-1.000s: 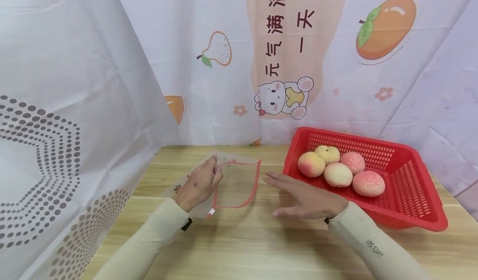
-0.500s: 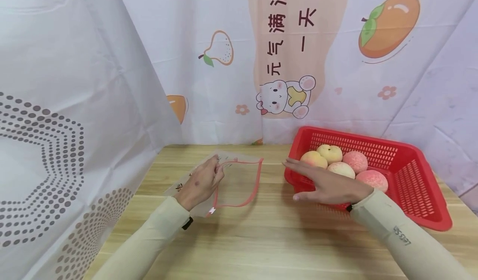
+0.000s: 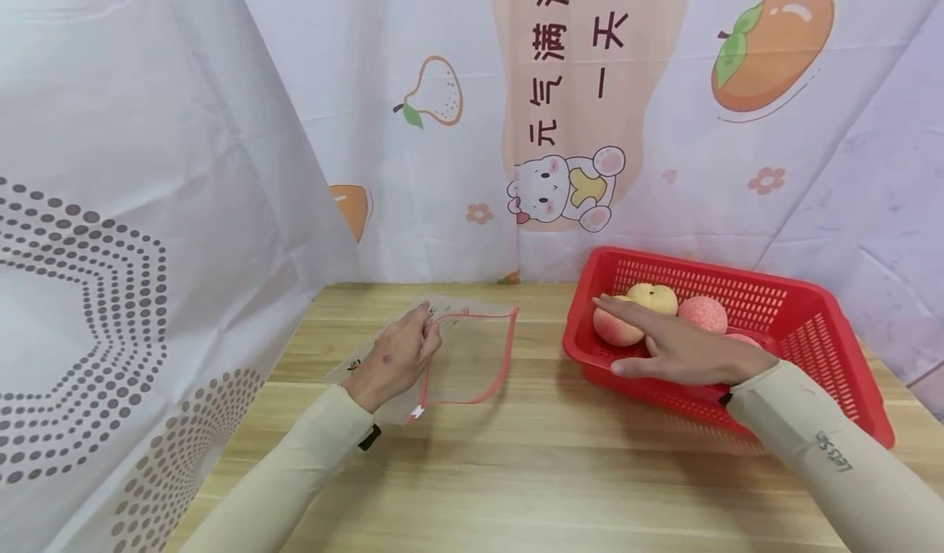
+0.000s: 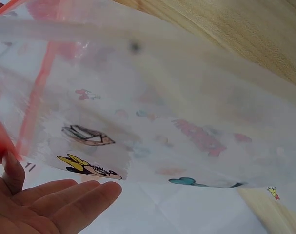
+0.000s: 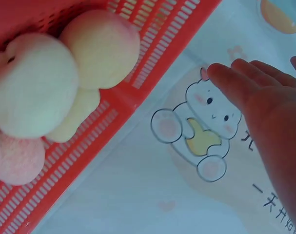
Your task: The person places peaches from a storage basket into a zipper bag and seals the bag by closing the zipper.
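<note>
1. Peaches [image 3: 655, 297] are lying bunched toward the left end of the red basket [image 3: 814, 356], several of them partly hiding behind the outstretched right fingers.
2. The right hand [image 3: 682, 346] is hovering over this bunch, its fingers stretching out straight and grasping nothing; whether its underside is touching any of the peaches, I cannot tell.
3. From that hand, the peaches are lying below and toward the far side, so it is clearly being the nearer of the two.
4. The basket's long axis is running left to right, its right end slanting closer to the person, and the right fingers are pointing roughly along that length, leftward.
5. The left hand [image 3: 394, 360], well apart from the peaches, is pinching the clear bag [image 3: 468, 360] over the wooden table [image 3: 516, 463]; the bag's red-edged mouth is gaping rightward, facing the basket, and a white slider [image 3: 416, 412] is sitting at its near corner.
</note>
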Demonstrator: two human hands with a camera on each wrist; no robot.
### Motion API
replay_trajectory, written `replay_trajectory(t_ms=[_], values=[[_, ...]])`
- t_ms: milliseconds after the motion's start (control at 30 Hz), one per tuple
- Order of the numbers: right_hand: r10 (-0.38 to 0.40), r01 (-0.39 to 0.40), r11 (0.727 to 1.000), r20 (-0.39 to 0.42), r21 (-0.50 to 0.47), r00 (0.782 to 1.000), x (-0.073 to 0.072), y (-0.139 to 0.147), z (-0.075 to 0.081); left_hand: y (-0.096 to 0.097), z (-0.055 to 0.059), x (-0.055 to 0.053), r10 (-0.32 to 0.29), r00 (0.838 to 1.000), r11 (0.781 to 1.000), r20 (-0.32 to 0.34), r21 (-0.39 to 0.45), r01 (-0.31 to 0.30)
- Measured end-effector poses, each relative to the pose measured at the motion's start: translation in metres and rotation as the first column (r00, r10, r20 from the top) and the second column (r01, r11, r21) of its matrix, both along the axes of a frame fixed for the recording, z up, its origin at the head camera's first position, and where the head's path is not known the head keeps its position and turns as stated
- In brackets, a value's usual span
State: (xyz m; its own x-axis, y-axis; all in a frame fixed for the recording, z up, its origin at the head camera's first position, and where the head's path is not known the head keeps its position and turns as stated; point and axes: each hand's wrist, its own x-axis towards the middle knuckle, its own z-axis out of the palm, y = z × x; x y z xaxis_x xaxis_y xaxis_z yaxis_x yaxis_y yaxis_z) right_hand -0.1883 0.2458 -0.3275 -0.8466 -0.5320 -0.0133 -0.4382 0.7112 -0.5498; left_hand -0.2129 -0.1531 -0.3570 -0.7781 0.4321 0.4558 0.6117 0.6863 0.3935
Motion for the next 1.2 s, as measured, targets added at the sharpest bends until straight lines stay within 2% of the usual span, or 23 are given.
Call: replay_trajectory(t_ms=[167,367,600,800,967,1200], values=[[-0.025,0.029,0.998,0.062,-0.053,0.998,-0.004,0.015,0.001,0.0,0.0,-0.001,0.004,1.0,1.0,0.002,-0.003,-0.004],[-0.051,0.058,0.995,0.091,-0.083,0.995,-0.006,0.028,0.003,0.0,0.001,-0.002,0.01,1.0,1.0,0.007,-0.009,-0.01],[-0.093,0.096,0.993,0.053,-0.064,0.994,-0.009,0.043,0.003,0.0,0.002,-0.001,0.028,0.999,1.0,0.028,-0.007,-0.028],[-0.114,0.123,0.988,0.097,-0.091,0.989,-0.011,0.051,0.002,0.0,0.002,-0.002,0.03,0.999,1.0,0.032,-0.006,-0.03],[-0.138,0.142,0.989,0.086,-0.045,0.987,-0.011,0.056,0.002,0.0,0.003,-0.002,0.03,0.999,1.0,0.041,-0.009,-0.03],[-0.12,0.122,0.992,0.065,-0.032,0.991,-0.013,0.061,0.004,-0.001,0.003,-0.002,0.026,0.999,1.0,0.028,0.003,-0.026]])
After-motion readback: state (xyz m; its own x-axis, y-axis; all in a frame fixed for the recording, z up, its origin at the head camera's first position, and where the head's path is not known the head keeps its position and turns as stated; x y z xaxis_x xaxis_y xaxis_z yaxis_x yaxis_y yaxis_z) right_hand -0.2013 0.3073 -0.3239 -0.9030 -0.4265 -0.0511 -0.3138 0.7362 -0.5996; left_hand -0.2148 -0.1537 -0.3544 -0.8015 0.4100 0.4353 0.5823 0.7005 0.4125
